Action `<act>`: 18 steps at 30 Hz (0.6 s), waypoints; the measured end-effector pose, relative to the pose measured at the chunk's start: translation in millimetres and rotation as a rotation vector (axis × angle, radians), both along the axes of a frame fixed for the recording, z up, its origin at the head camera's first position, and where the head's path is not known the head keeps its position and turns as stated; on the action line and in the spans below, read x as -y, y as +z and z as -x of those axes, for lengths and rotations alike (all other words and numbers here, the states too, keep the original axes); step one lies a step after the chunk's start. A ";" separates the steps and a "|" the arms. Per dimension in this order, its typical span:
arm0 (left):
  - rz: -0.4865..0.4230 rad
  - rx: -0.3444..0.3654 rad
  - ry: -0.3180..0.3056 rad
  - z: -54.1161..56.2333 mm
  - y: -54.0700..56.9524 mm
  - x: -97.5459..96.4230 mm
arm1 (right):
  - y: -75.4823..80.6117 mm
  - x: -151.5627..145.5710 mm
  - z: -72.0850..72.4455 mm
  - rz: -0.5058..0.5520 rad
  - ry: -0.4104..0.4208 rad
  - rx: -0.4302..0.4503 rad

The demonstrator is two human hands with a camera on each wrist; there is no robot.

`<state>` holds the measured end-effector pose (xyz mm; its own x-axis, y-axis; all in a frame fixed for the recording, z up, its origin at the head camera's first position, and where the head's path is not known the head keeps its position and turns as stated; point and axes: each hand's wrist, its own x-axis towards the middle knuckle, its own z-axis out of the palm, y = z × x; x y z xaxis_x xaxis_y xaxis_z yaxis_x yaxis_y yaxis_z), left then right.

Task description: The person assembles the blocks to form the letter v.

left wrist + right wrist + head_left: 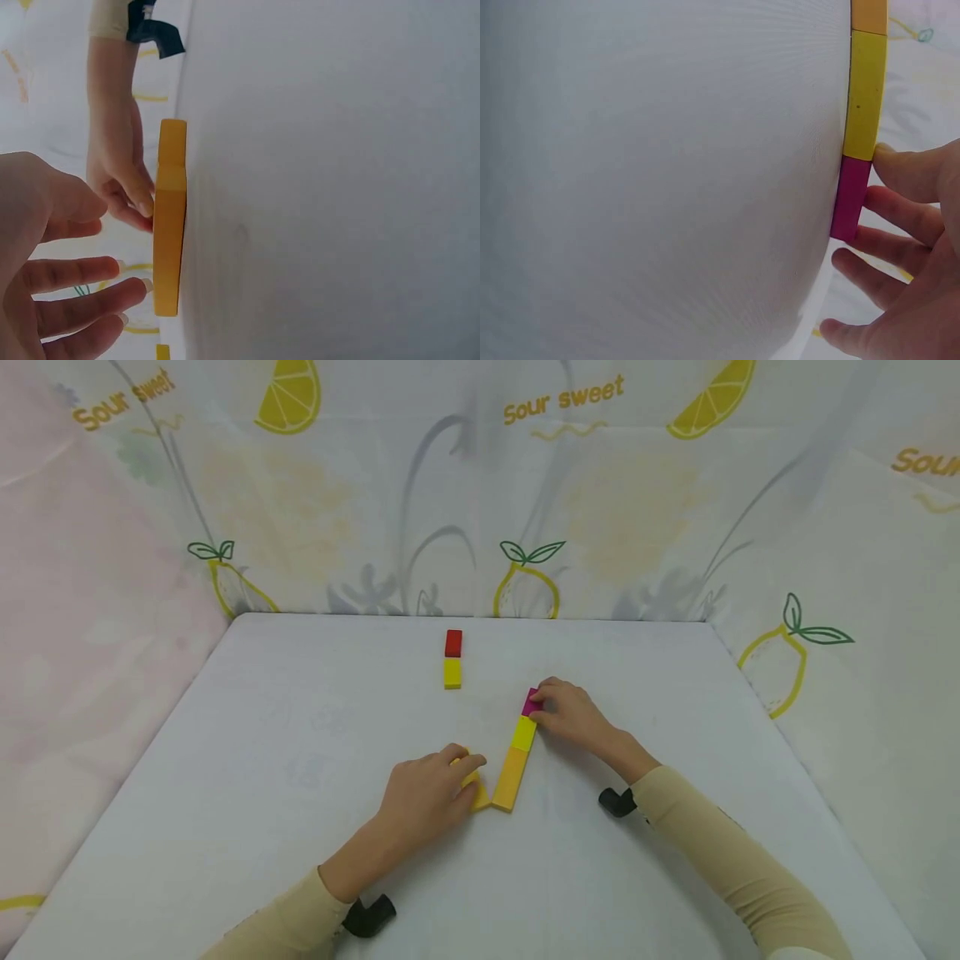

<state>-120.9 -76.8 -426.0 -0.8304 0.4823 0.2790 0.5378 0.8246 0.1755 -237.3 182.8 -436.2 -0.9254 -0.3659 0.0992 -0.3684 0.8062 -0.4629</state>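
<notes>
My left hand [431, 789] hovers over an orange block, partly hidden beneath the fingers in the head view; in the left wrist view, its fingers are spread beside the orange block [170, 244], fingertips close to it. A second orange block [511, 779] meets that one at a corner, forming a V. Beyond it a yellow block [523, 733] and a magenta block [528, 702] continue the slanted row end to end. My right hand [573, 714] touches the magenta block with its fingertips; in the right wrist view the thumb lies at the joint between yellow block [864, 97] and magenta block [850, 199].
Farther back on the white table [300, 693], a red block [453, 643] and another yellow block [452, 673] stand end to end. Black attachments [369, 917] sit by both wrists. A lemon-printed curtain [360, 502] closes off the back and sides.
</notes>
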 end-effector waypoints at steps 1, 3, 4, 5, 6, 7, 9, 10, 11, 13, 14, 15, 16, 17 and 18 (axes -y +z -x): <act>-0.017 0.022 0.004 2.1 0.0 1.4 | -0.3 0.2 0.1 0.003 0.001 -0.001; -0.055 0.073 0.011 7.1 -0.2 4.3 | -0.3 0.5 -0.4 0.006 -0.002 -0.003; -0.072 0.097 0.016 10.2 -0.3 5.4 | 0.0 0.1 -0.8 0.008 -0.006 -0.004; -0.083 0.119 0.021 13.9 -1.1 6.5 | 0.3 -0.2 -1.4 0.008 -0.008 -0.006; -0.088 0.134 0.028 17.5 -2.2 7.9 | 0.3 -0.6 -1.7 0.011 -0.008 -0.006; -0.096 0.147 0.035 21.3 -3.2 9.4 | 0.3 -0.9 -2.0 0.013 -0.008 -0.006; -0.104 0.147 0.051 28.9 -4.9 12.7 | 0.9 -0.8 -3.2 0.015 -0.004 -0.006; -0.107 0.139 0.059 32.8 -5.8 14.5 | 1.3 -0.8 -3.7 0.017 0.001 -0.009; -0.108 0.131 0.066 36.6 -6.4 16.5 | 1.5 -0.6 -4.0 0.016 0.002 -0.008; -0.117 0.121 0.082 43.9 -6.8 20.3 | 2.1 -0.2 -4.3 0.018 0.008 -0.010; -0.119 0.121 0.090 47.5 -6.9 22.1 | 2.7 0.0 -4.7 0.020 0.010 -0.013; -0.121 0.122 0.098 51.1 -7.2 23.8 | 3.0 0.0 -4.5 0.021 0.009 -0.013; -0.118 0.129 0.107 54.7 -7.4 25.4 | 2.9 0.0 -4.2 0.019 0.010 -0.016; -0.113 0.139 0.116 58.3 -7.7 27.0 | 2.6 0.0 -3.7 0.015 0.011 -0.020; -0.108 0.149 0.126 62.0 -7.7 28.2 | 2.4 0.0 -3.3 0.014 0.012 -0.024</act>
<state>-182.9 -105.0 -433.7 -0.9181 0.3460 0.1933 0.3933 0.8557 0.3363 -234.0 182.9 -433.8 -0.9182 -0.3753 0.1263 -0.3891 0.7954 -0.4648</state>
